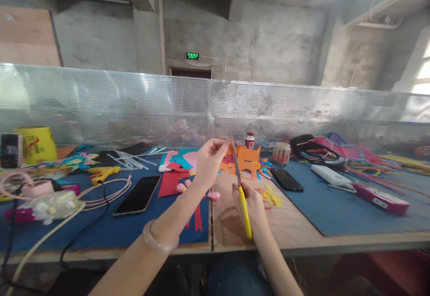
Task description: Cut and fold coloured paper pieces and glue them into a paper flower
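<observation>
My right hand [252, 204] is wrapped around the yellow handles of a pair of scissors [245, 208], whose metal blades point up and away from me. My left hand [212, 157], with a pale bangle on its wrist, is pinched closed beside the blade tips. A small bit of orange paper [231, 145] shows at its fingertips, right next to the blades. Behind the scissors lies a larger cut sheet of orange paper [249, 154]. Red paper [170, 184] and pink petal-like pieces [213, 195] are scattered below and left of my left hand.
One black phone [137, 195] lies at left, another [287, 179] at right. A yellow glue gun [102, 173], clear glue sticks [129, 159] and coiled cables [110, 193] fill the left side. A small bottle [249, 140] and a round container [281, 153] stand behind, before a perforated metal screen [151, 103].
</observation>
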Motion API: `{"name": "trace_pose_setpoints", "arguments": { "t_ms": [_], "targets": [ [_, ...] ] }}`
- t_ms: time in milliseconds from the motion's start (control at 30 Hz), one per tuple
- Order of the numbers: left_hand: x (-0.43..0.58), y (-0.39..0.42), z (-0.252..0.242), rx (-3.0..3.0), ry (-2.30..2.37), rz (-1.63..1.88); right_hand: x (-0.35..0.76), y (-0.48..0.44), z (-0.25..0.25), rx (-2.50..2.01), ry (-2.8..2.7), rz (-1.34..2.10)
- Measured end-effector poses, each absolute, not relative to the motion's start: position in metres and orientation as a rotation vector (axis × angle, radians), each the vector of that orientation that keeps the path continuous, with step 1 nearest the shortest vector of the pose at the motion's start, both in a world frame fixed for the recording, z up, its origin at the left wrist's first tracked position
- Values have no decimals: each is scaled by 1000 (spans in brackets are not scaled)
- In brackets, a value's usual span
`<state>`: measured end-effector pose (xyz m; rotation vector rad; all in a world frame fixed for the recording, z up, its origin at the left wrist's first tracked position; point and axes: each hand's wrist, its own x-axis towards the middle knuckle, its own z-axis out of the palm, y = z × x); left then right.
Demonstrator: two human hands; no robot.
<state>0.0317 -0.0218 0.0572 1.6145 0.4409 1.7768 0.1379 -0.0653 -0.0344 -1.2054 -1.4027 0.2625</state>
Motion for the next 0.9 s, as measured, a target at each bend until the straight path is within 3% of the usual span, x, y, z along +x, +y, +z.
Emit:
{"name": "trace_pose_setpoints", "arguments": {
  "t_ms": [900],
  "targets": [
    [32, -25, 61, 1626, 437, 1750, 138, -66, -39, -1251, -1378, 185]
  ]
}}
